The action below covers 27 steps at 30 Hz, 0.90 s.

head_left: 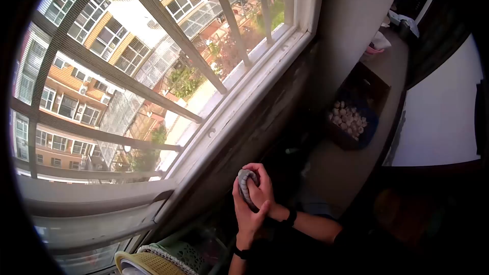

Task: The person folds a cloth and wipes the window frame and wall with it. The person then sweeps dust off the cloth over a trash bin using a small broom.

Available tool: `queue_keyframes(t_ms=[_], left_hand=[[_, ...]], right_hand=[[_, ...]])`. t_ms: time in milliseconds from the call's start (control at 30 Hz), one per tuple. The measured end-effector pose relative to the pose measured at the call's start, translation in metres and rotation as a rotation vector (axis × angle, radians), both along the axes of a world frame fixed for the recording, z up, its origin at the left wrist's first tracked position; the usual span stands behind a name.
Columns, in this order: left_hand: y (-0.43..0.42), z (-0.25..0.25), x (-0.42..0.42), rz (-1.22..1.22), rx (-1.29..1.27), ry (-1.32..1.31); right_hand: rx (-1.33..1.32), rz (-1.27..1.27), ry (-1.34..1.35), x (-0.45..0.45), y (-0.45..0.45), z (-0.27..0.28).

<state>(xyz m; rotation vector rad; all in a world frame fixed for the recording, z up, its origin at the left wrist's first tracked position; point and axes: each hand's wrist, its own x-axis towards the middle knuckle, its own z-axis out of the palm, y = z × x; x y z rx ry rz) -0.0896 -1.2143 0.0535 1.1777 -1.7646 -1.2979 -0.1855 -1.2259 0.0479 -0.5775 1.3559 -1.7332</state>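
Note:
In the head view, both hands are together below the window ledge, around a small grey rounded object with a ridged band along it; its kind is not clear. My left hand (246, 220) comes up from the bottom edge and cups the grey object (244, 181) from the left and below. From the right, my right hand (262, 193) wraps over its top and side, its fingers curled against the ridged band. Part of the object is hidden by the fingers. Each wrist has a dark band.
A barred window (153, 71) with a pale sill (239, 91) fills the left. Pale bulbs, seemingly garlic (349, 118), lie in a dark box (374, 89) on the floor. A yellow basket (133, 264) and green basket (183, 255) stand at the bottom. A white panel (443, 112) is right.

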Motion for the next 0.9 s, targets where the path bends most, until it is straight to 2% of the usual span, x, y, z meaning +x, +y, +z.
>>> queue_keyframes(t_ms=[100, 200, 300, 367, 400, 467, 600, 700, 733, 800, 867, 900], left_hand=[[0.004, 0.006, 0.005, -0.026, 0.045, 0.058], [0.005, 0.015, 0.002, -0.038, 0.052, 0.136], [0.003, 0.014, 0.002, 0.033, 0.054, 0.182], [0.006, 0.008, -0.001, 0.142, 0.132, 0.2], [0.003, -0.004, 0.001, 0.138, 0.058, 0.213], [0.002, -0.013, -0.002, 0.171, 0.111, 0.265], [0.015, 0.01, -0.026, 0.191, 0.104, 0.304], [0.019, -0.006, -0.033, 0.241, 0.134, 0.416], [0.018, -0.007, -0.036, 0.244, 0.128, 0.406], [0.019, -0.006, -0.041, 0.236, 0.122, 0.346], [0.016, -0.004, -0.046, 0.208, 0.121, 0.24], [0.015, -0.005, -0.05, 0.19, 0.122, 0.185]], right_hand=[[-0.016, -0.039, -0.113, 0.009, 0.005, 0.004], [-0.007, -0.128, -0.053, 0.015, 0.004, -0.008], [-0.086, -0.098, -0.155, 0.004, 0.002, -0.005], [-0.102, 0.035, -0.212, -0.007, 0.002, -0.002], [-0.111, 0.056, -0.176, -0.01, 0.003, -0.002], [-0.103, 0.058, -0.099, -0.013, 0.005, -0.004], [-0.049, 0.026, -0.004, -0.024, 0.02, 0.017], [-0.045, -0.045, 0.114, -0.016, 0.034, 0.029], [-0.033, -0.039, 0.072, -0.012, 0.04, 0.037], [-0.083, -0.238, 0.327, -0.002, 0.043, 0.036], [-0.017, -0.211, 0.193, 0.0, 0.049, 0.046], [0.018, -0.25, 0.24, 0.007, 0.045, 0.038]])
